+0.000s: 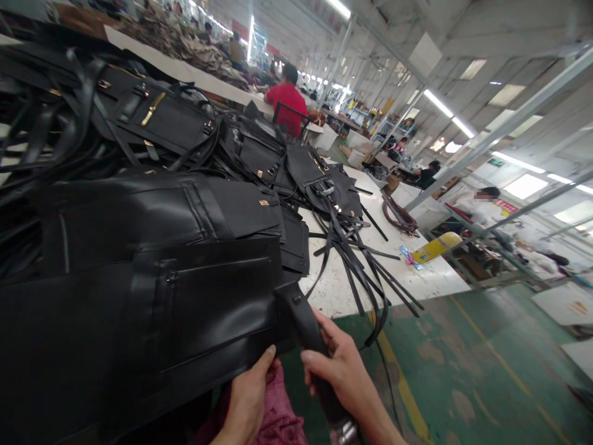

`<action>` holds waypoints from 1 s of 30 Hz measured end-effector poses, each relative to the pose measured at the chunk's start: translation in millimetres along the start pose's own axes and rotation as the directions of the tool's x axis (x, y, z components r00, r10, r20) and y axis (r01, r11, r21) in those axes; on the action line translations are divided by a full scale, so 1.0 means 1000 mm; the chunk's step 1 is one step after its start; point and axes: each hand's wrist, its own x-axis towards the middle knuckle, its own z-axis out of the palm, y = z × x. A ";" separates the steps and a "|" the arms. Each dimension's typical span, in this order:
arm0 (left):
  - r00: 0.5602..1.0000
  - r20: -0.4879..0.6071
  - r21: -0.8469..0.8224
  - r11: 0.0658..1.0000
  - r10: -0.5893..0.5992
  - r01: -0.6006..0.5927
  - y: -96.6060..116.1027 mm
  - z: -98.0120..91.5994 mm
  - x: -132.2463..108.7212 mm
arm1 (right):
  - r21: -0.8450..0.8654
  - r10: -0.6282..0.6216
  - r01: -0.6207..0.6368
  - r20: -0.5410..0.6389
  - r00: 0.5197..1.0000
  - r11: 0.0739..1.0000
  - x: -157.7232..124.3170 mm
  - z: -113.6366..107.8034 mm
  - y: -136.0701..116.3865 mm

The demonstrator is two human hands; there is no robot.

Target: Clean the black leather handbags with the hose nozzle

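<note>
A large black leather bag panel (pixel 222 296) with a stitched pocket lies on top of a stack in front of me. My left hand (pixel 250 392) grips its near right edge, thumb on top and fingers hidden underneath. My right hand (pixel 336 358) is closed around a long black piece (pixel 306 321) with a broad, flat upper end and a shiny metal lower end; its exact kind is unclear. The upper end rests close to the panel's right edge, but I cannot tell whether they touch. More black panels (pixel 241 207) with small gold plates lie just behind.
Finished-looking black bags (pixel 152 111) pile up across the table (pixel 333 284). Black straps (pixel 356 266) spread over its right side, near brown straps (pixel 398 213) and a yellow cylinder (pixel 435 247). A person in red (pixel 290 102) sits beyond. Green floor (pixel 445 358) lies right.
</note>
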 end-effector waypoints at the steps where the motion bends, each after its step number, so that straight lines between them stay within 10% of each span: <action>1: 1.000 0.019 0.007 1.000 -0.011 0.010 -0.001 -0.001 0.000 | -0.036 -0.019 0.019 0.020 1.000 0.999 0.012 0.000 -0.007; 11: 0.994 0.102 0.151 0.988 -0.047 0.031 -0.004 -0.010 0.001 | -0.054 -0.183 0.186 0.055 0.981 0.981 0.150 0.032 -0.033; 16: 0.985 0.121 0.029 0.992 -0.127 0.124 0.017 -0.009 -0.013 | -0.038 -0.237 0.237 0.021 0.971 0.971 0.121 0.015 -0.039; 22: 0.897 0.394 -0.222 0.926 -0.203 0.307 0.044 -0.022 -0.024 | -0.056 -0.074 0.084 0.159 0.984 0.995 0.093 0.003 -0.018; 30: 0.970 0.124 -0.309 0.920 -0.211 0.240 0.065 -0.092 -0.015 | 0.005 -0.103 0.103 0.137 0.985 0.995 0.128 0.021 -0.015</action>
